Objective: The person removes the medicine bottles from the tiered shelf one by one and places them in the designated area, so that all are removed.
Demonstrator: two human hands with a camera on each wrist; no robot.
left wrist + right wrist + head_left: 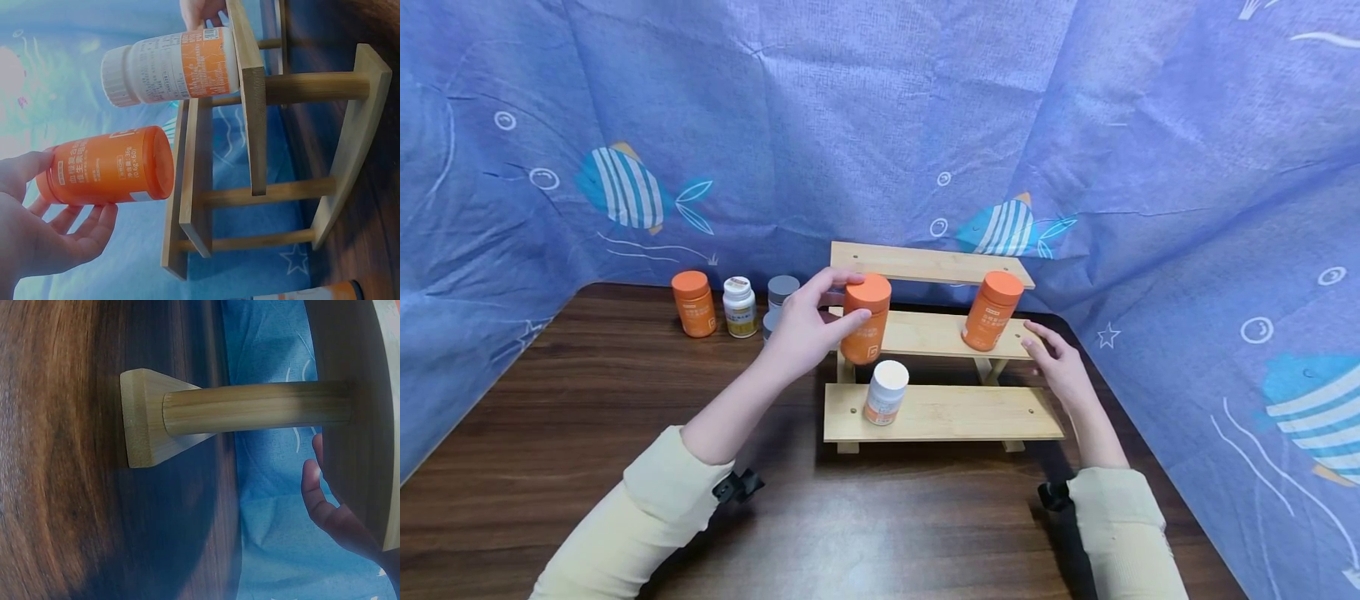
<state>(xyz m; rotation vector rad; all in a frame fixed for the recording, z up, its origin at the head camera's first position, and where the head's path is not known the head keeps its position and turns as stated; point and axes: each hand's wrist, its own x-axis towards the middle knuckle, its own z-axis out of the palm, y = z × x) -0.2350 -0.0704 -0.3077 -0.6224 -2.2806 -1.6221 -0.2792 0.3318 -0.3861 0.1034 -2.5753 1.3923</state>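
So the left hand (805, 329) has an orange bottle (868, 335) pinched by its upper part, thumb on the near side and fingers round the back. It's orange all over, cap included: a plain round cap on a smooth, slightly shiny cylinder. Going by the left wrist view, white Chinese lettering runs down the side, with smaller print saying 36g (0.6g×60), a small white square-ish logo, and a pale patch by the bottom edge. The base shows too, a round orange disc, and it's up off the boards. Some of the small print is too blurry to read, sorry.

Right hand (1062, 367) is well apart from the left one and holds nothing, thumb and fingers spread loosely by the far-right end of the wooden rack (958, 412). Can't tell if those fingertips actually touch the wood. Just left of it, on the middle board, stands a second orange bottle (992, 311), pretty much a lookalike with the same white print.

Right below the left hand's bottle, a white bottle (886, 393) with an orange lower band stands on the lowest board. Past the left forearm there's another orange one (694, 305) on the dark table (580, 400).
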